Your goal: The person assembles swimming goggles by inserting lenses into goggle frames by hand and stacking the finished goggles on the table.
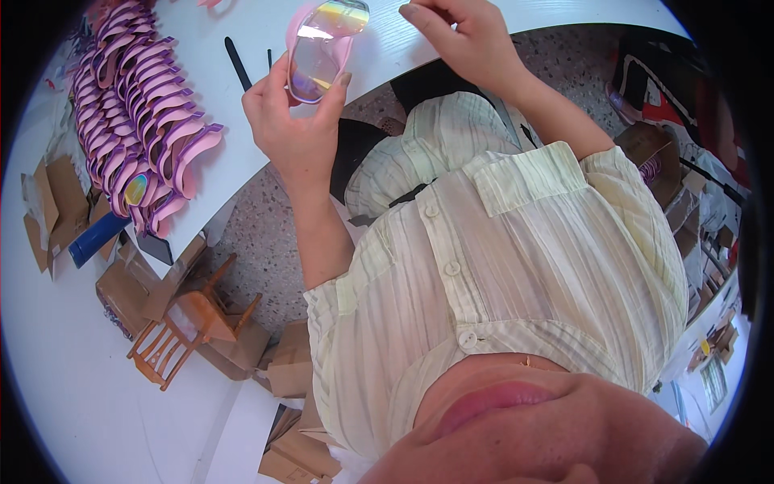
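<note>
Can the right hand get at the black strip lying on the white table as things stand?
Probably not directly: the left hand, holding the pink goggles, sits between the right hand and the black strip on the table.

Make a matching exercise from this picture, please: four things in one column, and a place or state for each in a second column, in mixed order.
Things:
1. pink goggles
2. row of pink frames
3. wooden chair
4. right hand

Places or states:
A. lying tipped over on the floor
B. held up in the left hand
C. at the edge of the white table, beside the goggles
D. stacked along the table on the person's left

Pairs: 1-B, 2-D, 3-A, 4-C
</note>
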Available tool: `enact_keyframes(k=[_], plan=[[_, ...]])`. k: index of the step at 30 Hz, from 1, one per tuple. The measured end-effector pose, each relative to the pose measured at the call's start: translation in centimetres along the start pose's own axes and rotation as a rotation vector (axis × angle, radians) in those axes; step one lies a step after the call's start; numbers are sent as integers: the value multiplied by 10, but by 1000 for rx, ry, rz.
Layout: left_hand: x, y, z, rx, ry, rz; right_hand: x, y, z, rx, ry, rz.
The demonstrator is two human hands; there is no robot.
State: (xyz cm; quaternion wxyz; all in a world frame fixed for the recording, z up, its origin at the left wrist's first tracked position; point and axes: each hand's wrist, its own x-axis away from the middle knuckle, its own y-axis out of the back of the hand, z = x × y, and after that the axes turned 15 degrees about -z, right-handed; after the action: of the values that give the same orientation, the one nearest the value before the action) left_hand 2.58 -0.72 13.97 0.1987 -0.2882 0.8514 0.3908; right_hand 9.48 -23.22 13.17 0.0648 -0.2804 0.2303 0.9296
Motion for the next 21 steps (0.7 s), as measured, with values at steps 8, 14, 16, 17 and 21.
enact_keyframes(k=[8, 14, 16, 17, 21], plan=[[1, -6, -2, 91, 80, 77, 5, -1, 5, -159, 151, -18], [5, -6, 1, 246, 30, 127, -14, 9, 2, -301, -46, 312], [3, -3, 0, 257, 23, 138, -10, 9, -2, -292, -133, 372], [-1, 0, -2, 200, -47, 180, -8, 8, -1, -292, -132, 372], [-12, 4, -7, 148, -152, 299, -4, 6, 5, -316, -206, 425]])
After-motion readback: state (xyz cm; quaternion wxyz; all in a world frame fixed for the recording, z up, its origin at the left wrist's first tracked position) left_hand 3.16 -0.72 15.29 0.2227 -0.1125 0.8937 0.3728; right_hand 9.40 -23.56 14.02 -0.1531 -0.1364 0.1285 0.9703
